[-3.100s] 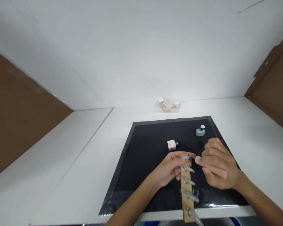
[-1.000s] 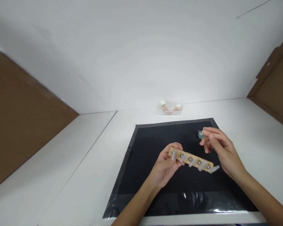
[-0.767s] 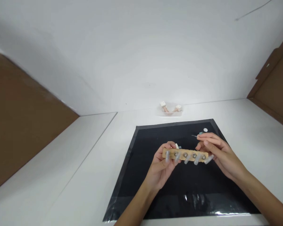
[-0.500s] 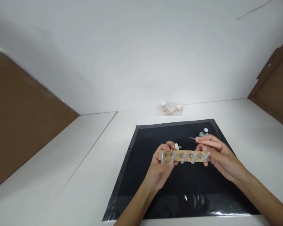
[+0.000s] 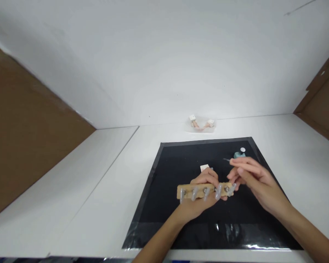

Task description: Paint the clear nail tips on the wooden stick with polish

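A light wooden bar (image 5: 200, 191) carries a row of several translucent nail-shaped tips on small round metal mounts. My left hand (image 5: 200, 197) is closed around the bar from behind and below, near its right half. My right hand (image 5: 252, 179) is at the bar's right end, its fingers pinching a thin brush (image 5: 226, 159) whose tip points left; the handle is mostly hidden by the fingers. Behind the right hand is a teal bottle (image 5: 238, 155). A small white block (image 5: 204, 167) sits just beyond the left hand.
Under the hands is a black mat (image 5: 164, 171) with clear, shiny edging on a white table (image 5: 104, 204). A translucent tray (image 5: 201, 128) with white blocks and pinkish pieces stands near the back wall. Brown panels flank both sides. A white disc (image 5: 242, 149) shows by the bottle.
My left hand has shifted right along the bar, and the bar has moved slightly left and down. The brush handle has become mostly hidden in my right hand. The view has shifted a little.
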Available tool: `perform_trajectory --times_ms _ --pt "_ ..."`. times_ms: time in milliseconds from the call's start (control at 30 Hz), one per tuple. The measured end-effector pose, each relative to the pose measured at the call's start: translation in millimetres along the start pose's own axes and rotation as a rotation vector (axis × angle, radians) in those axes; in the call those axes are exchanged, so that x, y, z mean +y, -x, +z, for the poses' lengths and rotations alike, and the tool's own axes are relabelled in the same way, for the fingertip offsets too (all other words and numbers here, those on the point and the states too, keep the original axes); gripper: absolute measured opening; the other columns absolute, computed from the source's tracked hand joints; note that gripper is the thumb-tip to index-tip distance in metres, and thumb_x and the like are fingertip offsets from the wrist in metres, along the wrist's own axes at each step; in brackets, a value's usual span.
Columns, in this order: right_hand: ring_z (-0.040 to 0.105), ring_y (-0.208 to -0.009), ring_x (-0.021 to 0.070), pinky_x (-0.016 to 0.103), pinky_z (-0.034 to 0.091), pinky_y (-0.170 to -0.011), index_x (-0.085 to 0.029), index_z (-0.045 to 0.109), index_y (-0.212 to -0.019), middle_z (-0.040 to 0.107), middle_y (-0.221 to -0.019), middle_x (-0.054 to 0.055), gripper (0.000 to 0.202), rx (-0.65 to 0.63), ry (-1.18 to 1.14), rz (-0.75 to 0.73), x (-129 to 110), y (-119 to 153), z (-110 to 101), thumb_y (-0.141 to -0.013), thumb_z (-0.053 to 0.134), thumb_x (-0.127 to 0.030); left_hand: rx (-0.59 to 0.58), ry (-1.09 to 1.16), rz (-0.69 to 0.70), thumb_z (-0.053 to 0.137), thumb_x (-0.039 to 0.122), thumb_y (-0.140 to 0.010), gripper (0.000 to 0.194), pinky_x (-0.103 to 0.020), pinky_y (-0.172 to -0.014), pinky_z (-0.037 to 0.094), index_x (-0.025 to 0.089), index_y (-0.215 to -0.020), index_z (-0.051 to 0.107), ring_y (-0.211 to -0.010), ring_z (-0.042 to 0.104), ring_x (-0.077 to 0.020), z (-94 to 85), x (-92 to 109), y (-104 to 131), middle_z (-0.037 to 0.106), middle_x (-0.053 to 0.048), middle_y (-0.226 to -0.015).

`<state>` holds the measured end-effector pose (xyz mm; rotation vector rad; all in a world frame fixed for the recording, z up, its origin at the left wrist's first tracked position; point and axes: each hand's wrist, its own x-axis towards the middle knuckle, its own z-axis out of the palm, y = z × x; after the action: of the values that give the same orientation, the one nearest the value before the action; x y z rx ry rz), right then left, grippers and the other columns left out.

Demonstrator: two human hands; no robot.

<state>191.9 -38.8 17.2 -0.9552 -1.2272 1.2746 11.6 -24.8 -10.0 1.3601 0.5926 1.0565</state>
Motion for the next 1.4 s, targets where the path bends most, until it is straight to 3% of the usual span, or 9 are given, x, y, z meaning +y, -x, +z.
perform_trajectory --times_ms 100,133,233,333,467,733,933,1267,1400 --pt "0.060 -0.054 0.0105 0.030 0.055 -0.055 -0.027 0.071 -0.092 0.067 -0.096 0.005 0.014 0.190 0.255 -0.344 -2.3 3.2 -12.1 -0.087 0.058 -0.029 0.052 -0.186 0.072 0.065 0.026 -0.073 0.015 -0.028 -0.059 0.046 0.018 -0.068 0.053 -0.063 0.054 -0.0125 1.3 5.0 0.4 0.050 0.000 -0.073" --pt "0.060 -0.055 0.0112 0.031 0.054 -0.058 -0.029 0.072 -0.093 0.068 -0.095 0.004 0.015 0.183 0.357 -0.432 -4.4 4.8 -14.8 -0.087 0.058 -0.028 0.067 -0.237 0.101 0.063 0.023 -0.073 0.013 -0.029 -0.061 0.045 0.018 -0.067 0.052 -0.062 0.054 -0.0129 1.7 6.4 0.7 0.051 0.000 -0.071" --pt "0.060 -0.065 0.0179 0.035 0.050 -0.060 -0.028 0.069 -0.101 0.070 -0.080 0.005 0.018 -0.012 0.542 -0.709 -13.1 8.7 -14.9 -0.087 0.057 -0.028 0.100 -0.357 0.160 0.059 0.017 -0.073 0.010 -0.030 -0.062 0.043 0.019 -0.066 0.053 -0.062 0.053 -0.0144 2.8 9.7 1.0 0.055 -0.001 -0.067" --pt "0.057 -0.059 0.0162 0.034 0.048 -0.056 -0.021 0.063 -0.107 0.066 -0.068 0.004 0.022 -0.158 0.590 -0.819 -21.0 8.9 -5.7 -0.091 0.051 -0.026 0.128 -0.411 0.169 0.057 0.015 -0.072 0.010 -0.028 -0.060 0.041 0.020 -0.065 0.052 -0.061 0.051 -0.0138 3.3 11.7 0.1 0.054 0.000 -0.066" --pt "0.055 -0.051 0.0139 0.031 0.045 -0.052 -0.019 0.059 -0.108 0.064 -0.062 0.002 0.021 -0.216 0.640 -0.858 -25.9 6.2 3.9 -0.094 0.044 -0.025 0.135 -0.456 0.171 0.055 0.011 -0.071 0.012 -0.027 -0.058 0.041 0.020 -0.065 0.051 -0.061 0.051 -0.0129 3.6 11.7 -1.9 0.054 0.001 -0.065" --pt "0.054 -0.050 0.0139 0.032 0.046 -0.055 -0.017 0.056 -0.107 0.061 -0.059 0.000 0.018 -0.246 0.788 -0.938 -25.8 6.0 2.4 -0.091 0.049 -0.021 0.121 -0.477 0.236 0.055 0.011 -0.071 0.010 -0.027 -0.058 0.042 0.019 -0.067 0.054 -0.059 0.052 -0.0128 1.5 8.8 -2.9 0.055 0.001 -0.064" --pt "0.055 -0.050 0.0143 0.032 0.046 -0.054 -0.016 0.055 -0.109 0.063 -0.060 0.000 0.019 -0.241 0.847 -0.974 -23.4 6.8 3.0 -0.091 0.048 -0.020 0.095 -0.465 0.190 0.055 0.013 -0.072 0.007 -0.027 -0.058 0.042 0.019 -0.069 0.055 -0.060 0.053 -0.0133 1.8 11.9 -2.2 0.057 -0.001 -0.065" --pt "0.053 -0.054 0.0152 0.033 0.045 -0.059 -0.017 0.062 -0.096 0.063 -0.055 -0.001 0.012 -0.159 1.027 -1.044 -19.0 12.2 1.3 -0.087 0.053 -0.020 0.113 -0.470 0.199 0.057 0.011 -0.069 0.009 -0.026 -0.058 0.043 0.020 -0.068 0.055 -0.059 0.053 -0.0126 1.2 11.0 -4.8 0.057 0.000 -0.065" --pt "0.052 -0.056 0.0144 0.033 0.044 -0.061 -0.018 0.064 -0.089 0.063 -0.056 -0.001 0.010 -0.158 1.052 -1.138 -12.1 13.2 -1.7 -0.086 0.055 -0.018 0.108 -0.458 0.182 0.058 0.012 -0.070 0.008 -0.025 -0.056 0.041 0.019 -0.067 0.054 -0.058 0.053 -0.0121 2.9 13.4 -6.1 0.055 0.001 -0.064"
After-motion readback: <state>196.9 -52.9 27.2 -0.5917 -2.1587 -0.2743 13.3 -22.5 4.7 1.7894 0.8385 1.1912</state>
